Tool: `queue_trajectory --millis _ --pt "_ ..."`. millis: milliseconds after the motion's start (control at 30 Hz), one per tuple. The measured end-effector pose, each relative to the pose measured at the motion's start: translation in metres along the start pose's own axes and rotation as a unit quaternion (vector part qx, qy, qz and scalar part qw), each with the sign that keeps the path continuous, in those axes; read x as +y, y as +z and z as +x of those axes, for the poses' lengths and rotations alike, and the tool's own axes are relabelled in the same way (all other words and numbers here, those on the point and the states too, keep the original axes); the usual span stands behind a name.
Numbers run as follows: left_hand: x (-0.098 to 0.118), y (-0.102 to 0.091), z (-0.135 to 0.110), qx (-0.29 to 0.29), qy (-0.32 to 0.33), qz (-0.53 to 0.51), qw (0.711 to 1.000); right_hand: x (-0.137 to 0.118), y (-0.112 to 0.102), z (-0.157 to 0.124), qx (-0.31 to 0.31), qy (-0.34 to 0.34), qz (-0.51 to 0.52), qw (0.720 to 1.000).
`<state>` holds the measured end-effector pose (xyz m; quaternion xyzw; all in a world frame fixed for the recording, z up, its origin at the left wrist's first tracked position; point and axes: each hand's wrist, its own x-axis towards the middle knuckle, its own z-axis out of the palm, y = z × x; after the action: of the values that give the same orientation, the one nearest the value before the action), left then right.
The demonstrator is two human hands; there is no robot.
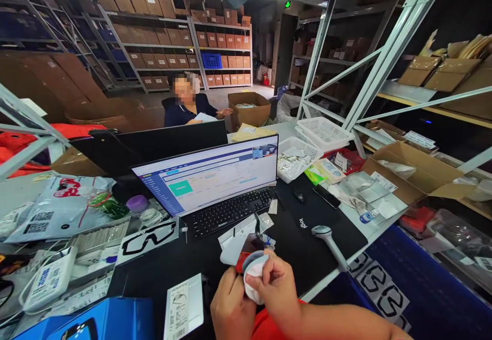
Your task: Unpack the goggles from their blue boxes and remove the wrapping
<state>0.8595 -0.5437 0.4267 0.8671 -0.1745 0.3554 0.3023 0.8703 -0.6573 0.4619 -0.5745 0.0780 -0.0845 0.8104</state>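
Observation:
Low in the view, both my hands meet over the black desk mat (319, 217). My left hand (229, 306) and my right hand (277, 287) are closed together on a small white cloth pouch (254, 273). A red item (249, 250) shows just behind the pouch, partly hidden by it. White paper packets (236, 240) lie on the mat just beyond my fingers. A black keyboard (230, 211) and a lit monitor (207, 173) stand behind them.
A barcode scanner (330, 242), mouse (299, 196) and phone (326, 196) lie to the right. White baskets (325, 132) and an open cardboard box (413, 168) sit further right. Bags and labels (57, 206) clutter the left. A person (188, 106) sits across the desk. Metal shelving (365, 73) rises at right.

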Motion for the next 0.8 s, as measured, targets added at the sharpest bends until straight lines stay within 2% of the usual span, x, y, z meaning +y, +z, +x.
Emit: queue_trajectory --millis 133,200,300,367,433,467,533,633,700,800 --pt "0.001 0.0 0.005 0.024 0.053 0.026 0.998 -0.021 0.007 0.025 -0.004 0.092 0.085 0.992" --pt "0.002 0.0 0.008 0.031 0.075 0.052 0.995 -0.026 0.011 0.031 0.012 0.111 0.118 0.987" --pt "0.0 -0.001 0.01 0.03 0.049 0.034 0.998 -0.014 0.013 0.015 0.035 0.036 0.029 0.998" --pt "-0.002 -0.002 0.011 0.029 0.023 0.002 0.999 -0.002 0.01 0.002 0.014 -0.039 -0.043 0.998" --pt "-0.004 -0.003 0.011 0.029 0.009 -0.019 0.999 0.002 0.007 -0.001 -0.018 -0.063 -0.06 0.996" --pt "-0.004 -0.003 0.011 0.025 0.009 -0.023 0.999 0.0 0.007 0.003 -0.027 -0.044 -0.044 0.998" --pt "-0.003 -0.003 0.01 0.01 0.016 -0.019 1.0 -0.01 0.009 0.019 -0.02 0.039 0.028 0.999" --pt "-0.002 -0.001 0.007 -0.006 0.026 0.007 1.0 -0.022 0.015 0.039 -0.006 0.157 0.145 0.977" --pt "-0.003 0.001 0.004 -0.004 0.024 0.023 0.999 -0.018 0.017 0.036 0.011 0.162 0.156 0.974" --pt "-0.007 0.002 0.001 0.01 0.013 0.037 0.999 0.0 0.014 0.015 0.016 0.083 0.086 0.993"
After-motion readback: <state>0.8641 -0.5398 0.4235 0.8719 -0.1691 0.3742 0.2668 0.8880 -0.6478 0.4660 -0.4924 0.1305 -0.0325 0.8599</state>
